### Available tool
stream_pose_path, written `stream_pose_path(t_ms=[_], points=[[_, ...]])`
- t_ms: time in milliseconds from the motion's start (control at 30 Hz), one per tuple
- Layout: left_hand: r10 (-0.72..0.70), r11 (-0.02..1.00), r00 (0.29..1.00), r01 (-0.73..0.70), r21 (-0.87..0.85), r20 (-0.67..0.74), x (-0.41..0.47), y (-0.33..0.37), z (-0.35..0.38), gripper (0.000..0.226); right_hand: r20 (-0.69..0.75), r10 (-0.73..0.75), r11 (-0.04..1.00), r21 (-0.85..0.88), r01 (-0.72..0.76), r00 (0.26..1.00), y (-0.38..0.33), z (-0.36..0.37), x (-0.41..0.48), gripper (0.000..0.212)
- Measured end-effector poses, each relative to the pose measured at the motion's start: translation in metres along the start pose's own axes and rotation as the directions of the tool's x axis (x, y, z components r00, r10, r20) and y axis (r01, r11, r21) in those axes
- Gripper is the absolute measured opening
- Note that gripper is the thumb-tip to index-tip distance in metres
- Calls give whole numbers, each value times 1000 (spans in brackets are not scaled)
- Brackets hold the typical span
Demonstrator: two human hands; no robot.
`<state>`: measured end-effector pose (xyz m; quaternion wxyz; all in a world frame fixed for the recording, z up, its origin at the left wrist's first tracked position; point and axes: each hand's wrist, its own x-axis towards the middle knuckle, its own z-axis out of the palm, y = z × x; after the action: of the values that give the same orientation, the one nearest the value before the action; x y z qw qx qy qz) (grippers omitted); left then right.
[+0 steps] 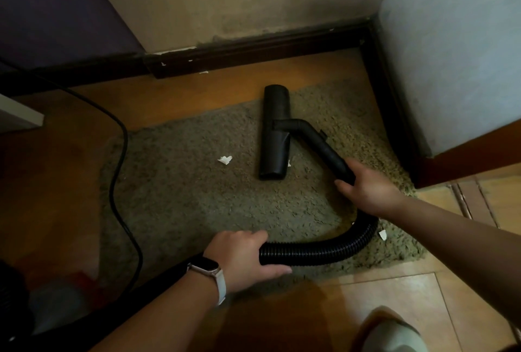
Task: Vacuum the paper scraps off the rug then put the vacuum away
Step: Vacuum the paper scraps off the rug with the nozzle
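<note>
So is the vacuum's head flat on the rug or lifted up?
Flat: the floor head lies along the rug, with no gap showing underneath.

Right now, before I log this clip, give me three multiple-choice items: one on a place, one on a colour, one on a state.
1. The white paper scrap left of the floor head lies:
A) on the rug
B) on bare wood
C) in a hand

2. The ribbed hose is:
A) white
B) black
C) red

3. The left hand:
A) lies flat on the floor
B) hangs free
C) grips the hose

Key:
1 A, rug pile surrounds the scrap.
2 B, it is as dark as the head.
3 C, the fingers and thumb curl round it.
</note>
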<state>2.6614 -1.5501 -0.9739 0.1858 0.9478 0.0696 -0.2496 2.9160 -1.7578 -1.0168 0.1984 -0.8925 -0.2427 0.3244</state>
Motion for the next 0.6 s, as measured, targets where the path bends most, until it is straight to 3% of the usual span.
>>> stream_pose_path(t_ms=[233,367,600], points=[[23,1000,998,-23,-12,58,-5,-4,7,75,55,-108,986,-121,114,993,-6,13,-13,56],[45,999,998,-46,18,42,-6,-3,11,64,43,-131,989,-65,133,990,2,15,-25,56],[83,995,996,-85,44,29,-2,7,15,63,-88,56,997,54,-51,995,28,15,-55,53]])
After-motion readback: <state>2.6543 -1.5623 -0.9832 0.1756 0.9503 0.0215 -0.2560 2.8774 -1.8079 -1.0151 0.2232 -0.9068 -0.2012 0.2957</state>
